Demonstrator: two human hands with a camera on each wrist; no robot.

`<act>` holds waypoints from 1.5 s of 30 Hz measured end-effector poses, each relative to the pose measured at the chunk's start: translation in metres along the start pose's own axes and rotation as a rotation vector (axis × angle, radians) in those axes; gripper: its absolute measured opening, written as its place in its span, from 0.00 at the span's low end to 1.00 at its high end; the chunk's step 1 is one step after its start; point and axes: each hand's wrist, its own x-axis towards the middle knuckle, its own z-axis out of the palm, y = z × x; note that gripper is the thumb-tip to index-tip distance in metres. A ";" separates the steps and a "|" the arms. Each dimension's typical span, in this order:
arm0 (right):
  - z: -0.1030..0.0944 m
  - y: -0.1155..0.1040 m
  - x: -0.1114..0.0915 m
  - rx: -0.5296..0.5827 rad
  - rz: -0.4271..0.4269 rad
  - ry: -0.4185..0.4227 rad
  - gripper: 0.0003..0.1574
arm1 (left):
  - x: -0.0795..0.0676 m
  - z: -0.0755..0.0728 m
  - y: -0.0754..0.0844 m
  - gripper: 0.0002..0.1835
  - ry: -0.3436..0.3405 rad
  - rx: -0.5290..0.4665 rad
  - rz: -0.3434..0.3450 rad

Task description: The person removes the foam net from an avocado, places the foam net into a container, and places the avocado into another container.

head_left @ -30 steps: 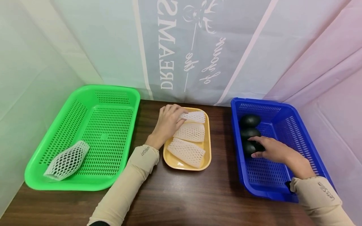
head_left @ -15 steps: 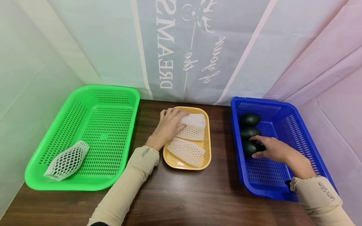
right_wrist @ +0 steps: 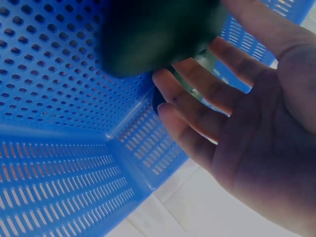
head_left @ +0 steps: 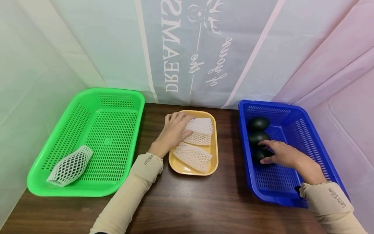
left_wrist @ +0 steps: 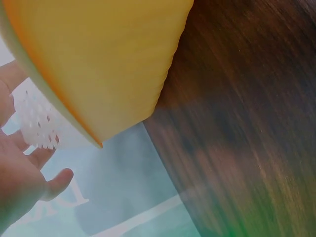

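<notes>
My left hand (head_left: 173, 130) reaches into the yellow tray (head_left: 172, 165) and holds the left end of a white foam net sleeve (head_left: 203, 125). In the left wrist view this sleeve (left_wrist: 37, 118) shows between thumb and fingers, beside the tray's outer wall (left_wrist: 113, 64). Two more foam net sleeves lie in the tray, one partly under the held one, the other sleeve (head_left: 193, 157) nearer me. In the blue basket (head_left: 255, 191), my right hand (head_left: 281, 154) grips the nearest dark green oval fruit (head_left: 257, 155) with thumb and fingers. The right wrist view shows this fruit (right_wrist: 158, 39) close, its upper part cut off.
Two similar dark green fruits, the middle one (head_left: 257, 138) and the far one (head_left: 258, 123), line the blue basket's left side. At left stands a green basket (head_left: 135, 130) holding a netted dark fruit (head_left: 71, 166). A printed cloth (head_left: 193, 48) hangs behind the table (head_left: 187, 201).
My left hand has drawn the far foam sleeve slightly nearer, over the middle sleeve, and it now shows wider. The nearest dark fruit has shifted slightly right with my right hand on it.
</notes>
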 end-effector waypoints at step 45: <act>-0.009 -0.062 -0.030 -0.219 -0.072 0.249 0.39 | -0.049 -0.052 0.010 0.31 0.030 0.021 -0.039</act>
